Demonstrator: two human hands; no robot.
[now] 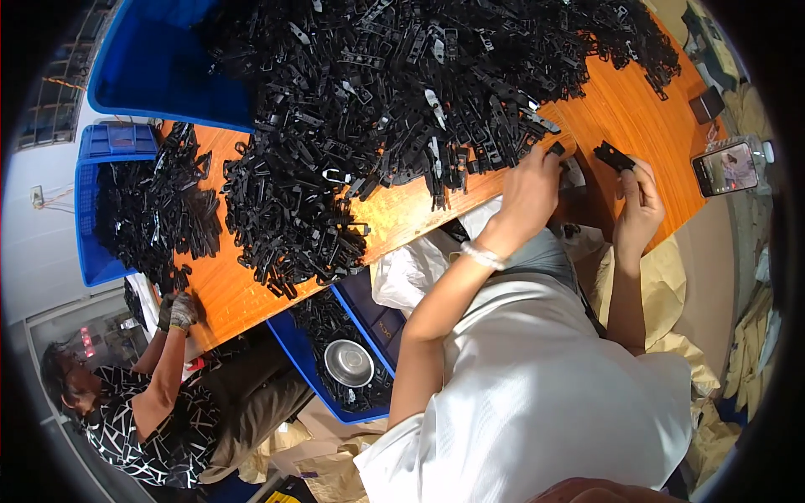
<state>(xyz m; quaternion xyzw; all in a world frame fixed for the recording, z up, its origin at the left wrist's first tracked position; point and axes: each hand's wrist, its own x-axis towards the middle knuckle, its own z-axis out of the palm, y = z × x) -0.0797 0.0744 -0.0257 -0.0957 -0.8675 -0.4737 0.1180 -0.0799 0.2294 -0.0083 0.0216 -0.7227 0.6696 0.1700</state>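
Observation:
At the table's near edge, my left hand (532, 189) pinches a small black plastic piece (556, 148) at its fingertips. Farther right, my right hand (641, 201) is closed on a larger black plastic clip (613, 156), whose far end sticks out past the fingers. The two pieces are apart. Just beyond my left hand spreads a big heap of loose black plastic clips (402, 92), with several light grey or metallic bits among them. The orange-brown wooden table (654, 159) shows beneath both hands.
A blue crate (159, 67) stands at the far left, with another blue crate (88, 226) of clips nearer. Below the table edge, a blue bin (281, 344) holds clips and a metal bowl (349, 363). A gloved co-worker (151, 411) works at left; a phone (727, 170) stands at right.

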